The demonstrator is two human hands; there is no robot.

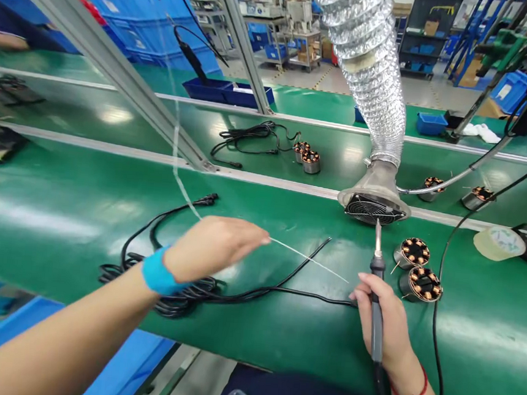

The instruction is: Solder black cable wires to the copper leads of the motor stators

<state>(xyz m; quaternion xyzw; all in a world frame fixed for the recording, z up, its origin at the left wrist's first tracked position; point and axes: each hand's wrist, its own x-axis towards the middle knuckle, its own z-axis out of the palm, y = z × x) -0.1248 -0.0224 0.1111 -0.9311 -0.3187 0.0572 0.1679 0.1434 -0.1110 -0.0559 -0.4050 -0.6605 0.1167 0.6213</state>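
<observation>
My left hand (222, 246), wearing a blue wristband, is closed in a pinch on a thin solder wire (308, 258). The wire's free end points toward my right hand, and its other side trails up and back past the aluminium post. My right hand (386, 322) is wrapped round a soldering iron (376, 318), its tip upward just before the fume hood. At that hand's fingertips ends a black cable (314, 296), seemingly pinched there; the very end is hidden. Two stators with copper windings (414, 252) (421, 284) stand right of the iron.
A silver exhaust duct (371, 65) comes down to a round hood (373, 204). Coiled black cables (181, 295) lie left on the green bench (59, 216). Further stators (311, 161) stand behind the metal rail. A round yellowish container (499, 243) sits far right. The iron's cord (436, 335) runs beside my right arm.
</observation>
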